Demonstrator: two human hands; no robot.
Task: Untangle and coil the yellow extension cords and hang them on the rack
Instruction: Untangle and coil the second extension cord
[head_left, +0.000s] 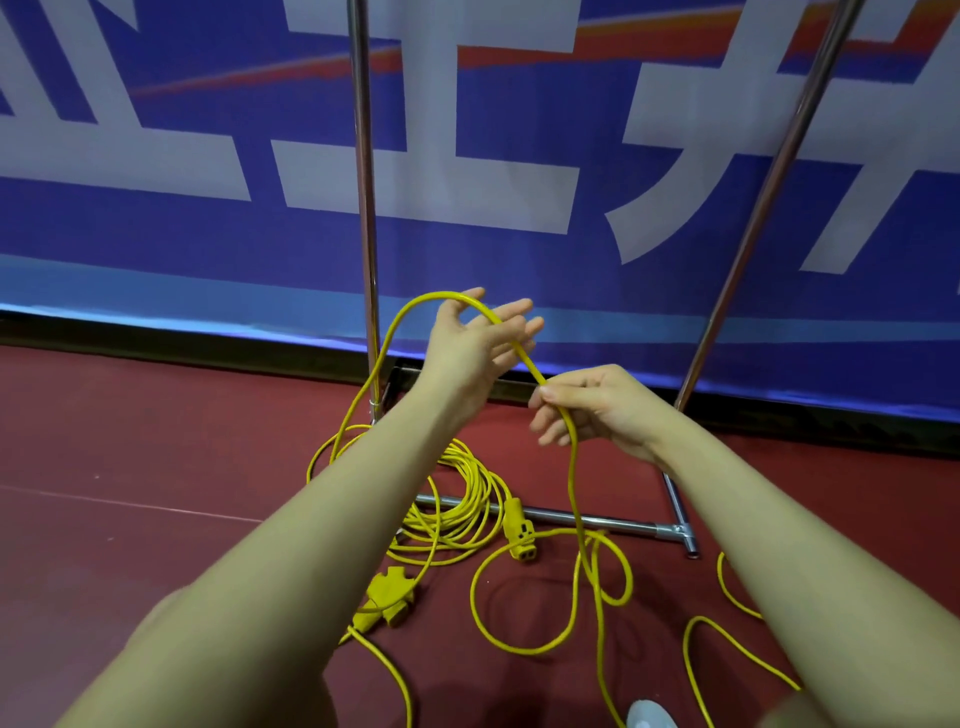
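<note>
One cord arcs over the open left hand down to the right hand, which pinches it; its tail drops straight below to the tangle on the floor.

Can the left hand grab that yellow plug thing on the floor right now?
Probably not right away. The left hand is raised, open, with the yellow cord looped over it, and the plug block lies low on the floor beneath that forearm. Nothing blocks it; the hand would just need lowering.
</note>
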